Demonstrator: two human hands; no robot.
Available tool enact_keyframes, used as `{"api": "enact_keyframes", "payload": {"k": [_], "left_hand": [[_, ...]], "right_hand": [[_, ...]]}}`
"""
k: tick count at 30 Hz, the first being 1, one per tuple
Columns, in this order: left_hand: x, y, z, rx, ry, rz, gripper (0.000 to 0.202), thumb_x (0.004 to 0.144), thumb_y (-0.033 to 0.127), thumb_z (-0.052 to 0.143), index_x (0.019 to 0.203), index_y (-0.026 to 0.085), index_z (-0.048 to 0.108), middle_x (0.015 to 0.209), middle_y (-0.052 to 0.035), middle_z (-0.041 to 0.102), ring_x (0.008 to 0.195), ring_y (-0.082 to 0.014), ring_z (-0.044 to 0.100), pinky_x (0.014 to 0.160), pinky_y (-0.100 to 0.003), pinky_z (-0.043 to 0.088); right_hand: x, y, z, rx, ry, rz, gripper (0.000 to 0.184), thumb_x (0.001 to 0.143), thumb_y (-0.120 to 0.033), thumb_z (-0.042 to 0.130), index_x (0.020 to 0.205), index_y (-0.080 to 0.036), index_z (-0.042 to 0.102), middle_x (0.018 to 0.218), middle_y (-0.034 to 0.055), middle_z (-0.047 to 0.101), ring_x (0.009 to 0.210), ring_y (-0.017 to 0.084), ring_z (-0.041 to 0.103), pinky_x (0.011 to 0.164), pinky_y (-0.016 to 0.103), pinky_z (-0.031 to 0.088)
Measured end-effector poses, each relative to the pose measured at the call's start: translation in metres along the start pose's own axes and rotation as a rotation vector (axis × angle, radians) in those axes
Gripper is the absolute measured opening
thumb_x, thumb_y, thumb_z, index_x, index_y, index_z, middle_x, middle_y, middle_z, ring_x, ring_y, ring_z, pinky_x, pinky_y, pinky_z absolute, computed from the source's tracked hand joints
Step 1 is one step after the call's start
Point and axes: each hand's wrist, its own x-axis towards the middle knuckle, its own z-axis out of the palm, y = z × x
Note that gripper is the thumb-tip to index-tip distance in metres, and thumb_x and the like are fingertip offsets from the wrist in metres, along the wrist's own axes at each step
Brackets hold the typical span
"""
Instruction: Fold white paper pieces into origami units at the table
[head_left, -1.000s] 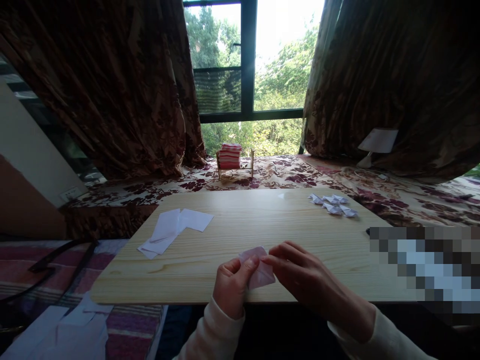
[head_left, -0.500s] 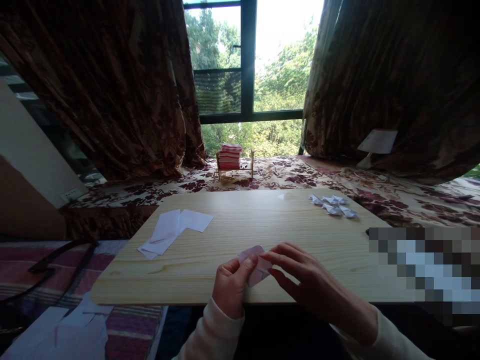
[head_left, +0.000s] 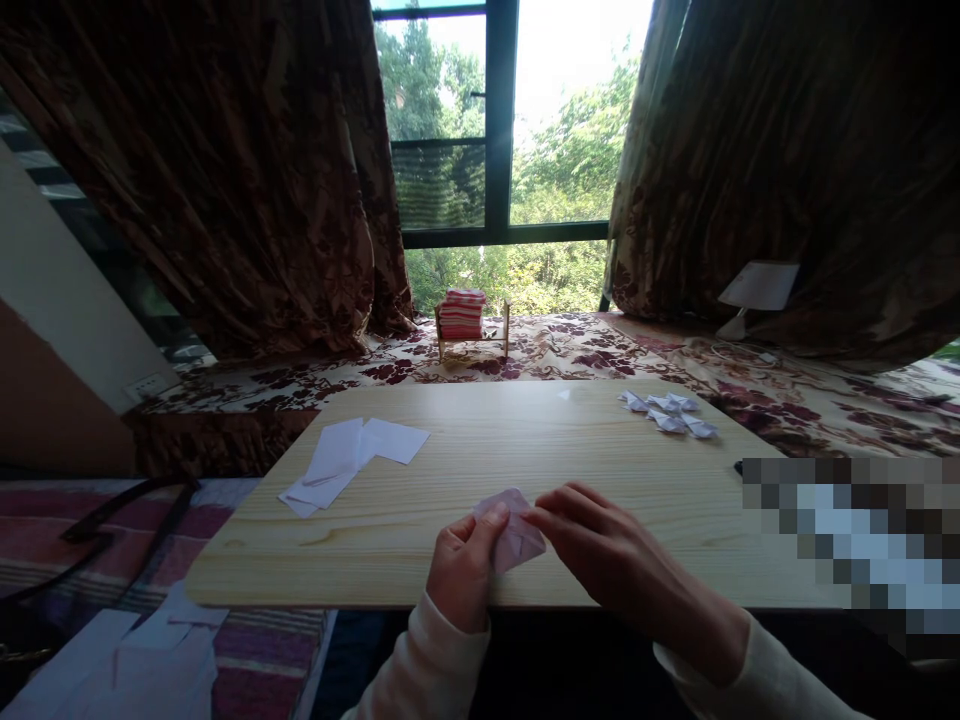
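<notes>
A small folded piece of white paper (head_left: 519, 540) with creases across it is held up over the table's near edge. My left hand (head_left: 466, 560) grips its left side, the thumb pressed on top. At the paper's upper right edge, my right hand (head_left: 600, 540) has its thumb and index finger pinched together on it, the other fingers curled close. Loose white paper sheets (head_left: 334, 460) overlap on the left of the table. Several folded paper pieces (head_left: 670, 412) are grouped at the far right corner.
The wooden table (head_left: 487, 430) stands before a window seat with a lamp (head_left: 759, 290) and a small rack of folded red-striped cloths (head_left: 462, 315). More white papers (head_left: 142, 660) and a dark strap (head_left: 127, 495) lie on the striped cover at left. A blurred patch hides the right side.
My right hand's fingers have drawn together into a pinch at the paper's edge. The left hand keeps its hold, and the view has shifted slightly.
</notes>
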Motion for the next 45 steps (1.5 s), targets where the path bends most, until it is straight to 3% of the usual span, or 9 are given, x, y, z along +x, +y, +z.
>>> {"api": "enact_keyframes", "payload": {"k": [4,8,14,21,28,41,45], "left_hand": [[0.001,0.000,-0.001,-0.005,-0.004,0.004,0.023,0.068,0.035,0.072,0.069,0.012,0.074,0.061,-0.0037,0.070,0.055,-0.0137,0.058,0.060,-0.025,0.046],[0.000,0.000,0.000,-0.008,-0.011,0.001,0.026,0.067,0.037,0.073,0.074,0.012,0.075,0.065,-0.0059,0.071,0.062,-0.0166,0.062,0.064,-0.026,0.047],[-0.001,0.000,0.000,0.004,-0.032,-0.007,0.027,0.068,0.036,0.072,0.079,0.011,0.075,0.068,-0.0069,0.071,0.063,-0.0182,0.061,0.064,-0.028,0.047],[-0.001,0.003,0.000,-0.015,0.003,0.006,0.029,0.072,0.040,0.067,0.058,0.015,0.070,0.054,-0.0016,0.064,0.055,-0.0128,0.055,0.060,-0.023,0.045],[-0.002,0.000,-0.002,0.038,-0.005,0.018,0.034,0.068,0.041,0.072,0.080,0.010,0.074,0.067,-0.0068,0.071,0.064,-0.0180,0.061,0.066,-0.028,0.047],[-0.005,-0.004,-0.002,0.088,-0.053,0.069,0.035,0.073,0.039,0.069,0.093,0.011,0.074,0.079,-0.0092,0.074,0.078,-0.0241,0.065,0.073,-0.031,0.049],[-0.005,-0.002,-0.002,0.127,-0.063,0.071,0.034,0.075,0.039,0.068,0.094,0.011,0.074,0.079,-0.0084,0.074,0.077,-0.0237,0.066,0.074,-0.031,0.049]], "right_hand": [[0.000,0.001,-0.002,0.002,0.004,-0.001,0.034,0.090,-0.005,0.040,0.117,-0.022,0.052,0.088,0.0070,0.059,0.076,0.017,0.051,0.062,0.029,0.045],[0.001,0.003,-0.002,0.036,0.008,0.030,0.023,0.091,-0.010,0.040,0.103,-0.021,0.057,0.085,0.0066,0.060,0.073,0.016,0.052,0.061,0.028,0.045],[0.003,0.001,0.000,0.058,0.004,0.054,0.017,0.092,-0.015,0.044,0.096,-0.021,0.058,0.086,0.0061,0.059,0.075,0.016,0.053,0.062,0.027,0.044],[0.006,-0.002,-0.001,0.042,-0.023,0.062,0.018,0.093,-0.013,0.043,0.095,-0.020,0.059,0.081,0.0047,0.059,0.071,0.015,0.051,0.061,0.026,0.041],[0.008,-0.003,0.005,0.008,0.047,0.163,0.012,0.090,-0.016,0.049,0.088,-0.020,0.059,0.080,0.0041,0.061,0.072,0.015,0.054,0.063,0.026,0.044],[0.015,-0.008,0.007,-0.063,0.069,0.319,0.015,0.088,-0.017,0.049,0.073,-0.019,0.054,0.068,0.0010,0.056,0.064,0.014,0.050,0.056,0.025,0.038],[0.018,-0.008,0.007,-0.051,0.115,0.278,0.010,0.087,-0.017,0.052,0.079,-0.020,0.058,0.080,0.0045,0.058,0.075,0.017,0.054,0.063,0.028,0.044]]}}
